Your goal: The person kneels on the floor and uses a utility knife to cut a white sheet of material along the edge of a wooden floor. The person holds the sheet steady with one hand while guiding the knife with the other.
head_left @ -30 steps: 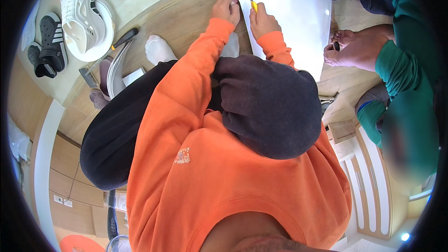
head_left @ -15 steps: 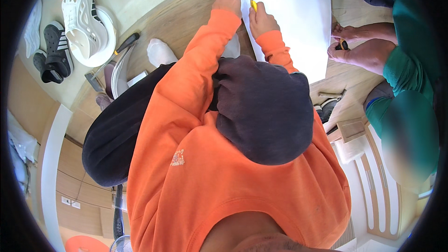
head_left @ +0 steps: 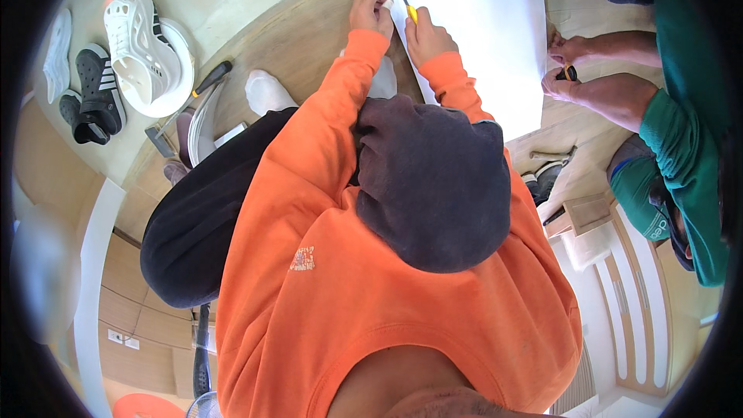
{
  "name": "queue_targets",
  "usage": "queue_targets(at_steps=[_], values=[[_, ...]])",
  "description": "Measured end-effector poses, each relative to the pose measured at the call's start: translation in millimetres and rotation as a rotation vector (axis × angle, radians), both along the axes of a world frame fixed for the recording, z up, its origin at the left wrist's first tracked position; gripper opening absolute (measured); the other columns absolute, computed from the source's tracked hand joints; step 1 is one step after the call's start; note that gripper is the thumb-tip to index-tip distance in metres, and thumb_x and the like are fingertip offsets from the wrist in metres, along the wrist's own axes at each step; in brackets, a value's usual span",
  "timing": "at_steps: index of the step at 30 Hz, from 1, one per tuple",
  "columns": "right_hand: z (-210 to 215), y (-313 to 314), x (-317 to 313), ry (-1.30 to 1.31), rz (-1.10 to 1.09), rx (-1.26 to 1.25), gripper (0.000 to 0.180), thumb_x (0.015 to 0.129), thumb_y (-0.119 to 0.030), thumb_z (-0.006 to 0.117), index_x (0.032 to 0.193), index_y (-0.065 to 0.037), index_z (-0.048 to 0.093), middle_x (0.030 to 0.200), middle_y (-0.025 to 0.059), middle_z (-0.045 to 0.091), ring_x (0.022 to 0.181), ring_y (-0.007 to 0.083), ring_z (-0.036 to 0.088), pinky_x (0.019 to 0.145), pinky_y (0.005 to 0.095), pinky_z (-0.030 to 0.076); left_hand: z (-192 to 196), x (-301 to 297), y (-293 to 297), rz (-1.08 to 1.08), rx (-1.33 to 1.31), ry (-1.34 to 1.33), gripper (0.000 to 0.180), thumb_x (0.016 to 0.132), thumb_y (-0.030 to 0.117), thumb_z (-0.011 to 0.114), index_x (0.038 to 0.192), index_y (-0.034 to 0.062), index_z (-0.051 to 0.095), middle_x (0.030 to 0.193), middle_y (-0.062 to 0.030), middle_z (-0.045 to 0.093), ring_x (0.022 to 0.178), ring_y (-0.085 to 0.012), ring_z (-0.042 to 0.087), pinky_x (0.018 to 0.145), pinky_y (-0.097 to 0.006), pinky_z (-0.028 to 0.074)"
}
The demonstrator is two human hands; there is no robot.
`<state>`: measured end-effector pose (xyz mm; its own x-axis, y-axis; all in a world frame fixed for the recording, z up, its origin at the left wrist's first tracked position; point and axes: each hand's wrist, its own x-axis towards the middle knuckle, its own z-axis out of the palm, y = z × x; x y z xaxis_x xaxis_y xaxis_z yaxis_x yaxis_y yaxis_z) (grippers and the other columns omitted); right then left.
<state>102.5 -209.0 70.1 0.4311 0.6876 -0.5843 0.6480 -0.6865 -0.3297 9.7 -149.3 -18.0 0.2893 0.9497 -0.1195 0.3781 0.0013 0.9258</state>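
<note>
While the right hand is gripping a yellow cutter knife with its fingers closed around the handle, the blade is pointing to the far side, over the left part of a white panel. This panel is lying on the wooden floor, at the far middle. The left hand is bending its fingers just beside the panel's left edge; whether they are pinching something, I cannot tell. On the right, a co-worker's hand is holding a dark and orange tool. On the left, a hammer is lying near a white shoe.
</note>
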Motion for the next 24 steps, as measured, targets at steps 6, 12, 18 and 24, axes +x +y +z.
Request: queue_targets(at_steps=[6,12,18,24], values=[[-5,-2,-4,0.025,-0.02,-0.048,0.026,0.091,-0.033,0.038,0.098,-0.008,0.041,0.07,0.0231,0.062,0.066,0.0443,0.06,0.061,0.0531,0.046,-29,6,-10,0.186,-0.364,-0.059,0.008,0.076,0.011,0.064,0.079,0.0036,0.062,0.069,-0.0092,0.062,0.062,-0.0189,0.059,0.06,-0.031,0.047],[-4,-5,0,0.016,-0.035,-0.035,0.026,0.091,-0.033,0.038,0.098,-0.008,0.041,0.07,0.0236,0.061,0.066,0.0445,0.06,0.061,0.0534,0.046,-54,19,-5,0.385,-0.655,0.053,0.014,0.074,0.017,0.067,0.079,0.0033,0.065,0.07,-0.011,0.064,0.062,-0.0215,0.061,0.06,-0.033,0.048],[-2,-2,0,0.053,-0.024,-0.028,0.026,0.091,-0.033,0.038,0.099,-0.008,0.041,0.07,0.0237,0.061,0.066,0.0442,0.06,0.06,0.0532,0.046,-10,12,9,0.137,-0.455,0.334,0.014,0.075,0.013,0.062,0.086,0.0039,0.064,0.075,-0.0114,0.063,0.065,-0.0307,0.059,0.066,-0.038,0.048],[-8,-9,10,0.029,-0.042,-0.031,0.026,0.091,-0.033,0.038,0.099,-0.008,0.041,0.069,0.0224,0.062,0.064,0.0433,0.06,0.059,0.0519,0.046,17,-21,4,-0.44,0.58,0.45,0.024,0.067,0.006,0.059,0.091,0.0067,0.059,0.093,-0.0055,0.058,0.081,-0.0254,0.056,0.07,-0.034,0.045]])
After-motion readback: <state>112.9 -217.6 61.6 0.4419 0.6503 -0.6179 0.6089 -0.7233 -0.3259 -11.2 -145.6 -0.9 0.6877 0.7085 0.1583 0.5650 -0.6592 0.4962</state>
